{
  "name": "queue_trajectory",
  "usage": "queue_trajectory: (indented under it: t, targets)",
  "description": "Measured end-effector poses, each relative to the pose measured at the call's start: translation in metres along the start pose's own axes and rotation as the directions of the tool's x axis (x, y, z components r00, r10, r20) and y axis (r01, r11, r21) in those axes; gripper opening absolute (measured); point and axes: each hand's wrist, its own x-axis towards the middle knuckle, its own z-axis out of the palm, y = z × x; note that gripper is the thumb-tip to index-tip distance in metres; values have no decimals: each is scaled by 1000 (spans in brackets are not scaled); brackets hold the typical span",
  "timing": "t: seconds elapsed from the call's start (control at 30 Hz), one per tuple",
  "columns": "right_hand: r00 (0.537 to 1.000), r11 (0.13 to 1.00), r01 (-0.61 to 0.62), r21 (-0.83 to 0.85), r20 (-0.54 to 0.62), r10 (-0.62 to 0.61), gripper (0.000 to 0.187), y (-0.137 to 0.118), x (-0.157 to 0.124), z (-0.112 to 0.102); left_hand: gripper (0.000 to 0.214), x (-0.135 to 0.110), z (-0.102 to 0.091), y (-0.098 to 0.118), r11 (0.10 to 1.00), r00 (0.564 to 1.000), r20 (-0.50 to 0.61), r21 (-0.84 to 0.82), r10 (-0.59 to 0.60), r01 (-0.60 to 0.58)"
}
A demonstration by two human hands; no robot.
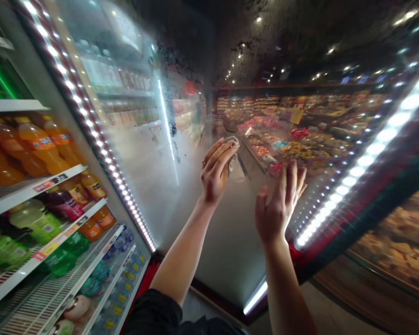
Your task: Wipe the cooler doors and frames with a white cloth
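Observation:
In front of me a fogged glass cooler door point(226, 223) stands open, edged with bright light strips. My left hand point(218, 165) presses against the glass near its middle, fingers together over a small pale cloth point(233, 140). Only the cloth's edges show past the fingers, so its full shape is hidden. To the right, my right hand point(277, 204) is raised at the glass with fingers stretched out and the thumb apart. I see nothing in that hand. Misty streaks and dark specks mark the upper part of the glass.
At left, cooler shelves point(64, 177) hold orange soda bottles point(43, 144), green bottles point(7, 249) and several other drinks. A right-hand light strip point(356, 172) runs along the door edge. Beyond the glass lies a produce display point(310, 144); another display point(401, 251) stands at lower right.

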Motion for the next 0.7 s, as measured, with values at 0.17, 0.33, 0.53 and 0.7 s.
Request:
queue_trajectory:
  t: [0.17,0.33,0.53,0.7]
  targets:
    - [996,992,14,124,82,-24,78,-33,0,18,51,14,5,-3,1000,997,69,-16,25,-24]
    - [987,975,-32,222,161,-4,81,-60,-2,41,54,-16,-36,-31,993,978,196,-100,75,-57]
    - [984,975,-62,213,179,24,80,-84,-2,62,55,11,-48,-79,992,992,23,11,-125,124]
    - [986,989,-60,138,162,38,80,-97,-1,73,56,9,-51,-74,999,993,109,-6,35,-35]
